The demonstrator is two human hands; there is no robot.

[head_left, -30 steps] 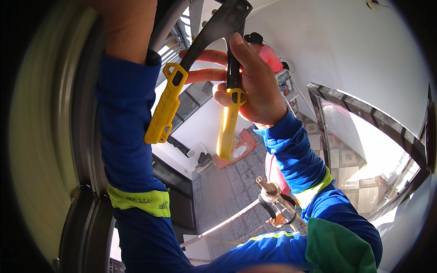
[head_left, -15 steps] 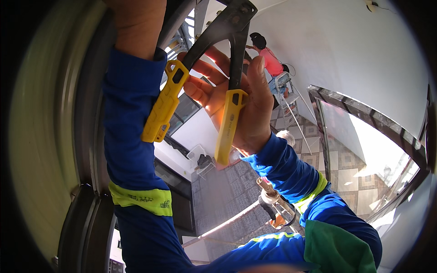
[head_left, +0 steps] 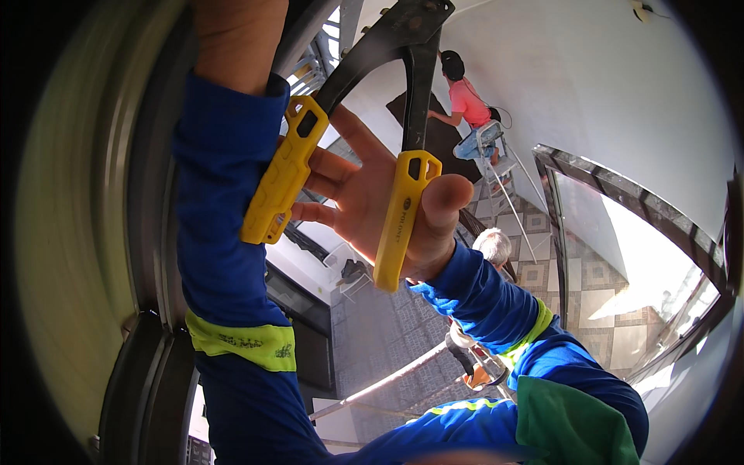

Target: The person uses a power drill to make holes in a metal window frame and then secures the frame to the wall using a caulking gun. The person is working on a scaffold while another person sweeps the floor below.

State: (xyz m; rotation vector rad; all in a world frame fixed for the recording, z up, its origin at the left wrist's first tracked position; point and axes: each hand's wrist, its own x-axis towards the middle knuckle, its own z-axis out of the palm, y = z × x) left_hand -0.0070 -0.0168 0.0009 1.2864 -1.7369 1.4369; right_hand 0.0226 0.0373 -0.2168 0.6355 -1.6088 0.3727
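Observation:
A large hand tool (head_left: 421, 70) with black arms and two yellow grips (head_left: 283, 170) hangs overhead, its jaw end at the top. My left hand (head_left: 236, 35) is raised at the upper left, mostly cut off by the frame edge, so its fingers are hidden; the tool's left grip lies in front of my left sleeve. Behind the tool, my right hand (head_left: 360, 198) has its palm up and fingers spread apart. Its thumb lies beside the right yellow grip (head_left: 394, 240), which crosses the palm; whether they touch firmly is unclear.
A co-worker in pink (head_left: 466, 101) is on a stepladder (head_left: 502, 170) beside a dark panel (head_left: 457, 163). A grey-haired person (head_left: 492, 248) is below. A dark metal frame (head_left: 147, 194) runs along my left, a glazed frame (head_left: 635, 209) stands right, and a pale pole (head_left: 387, 380) crosses below.
My right fingers have loosened from around the right arm and spread, the hand sliding lower. The tool has shifted slightly right. More of the co-worker and dark panel now shows.

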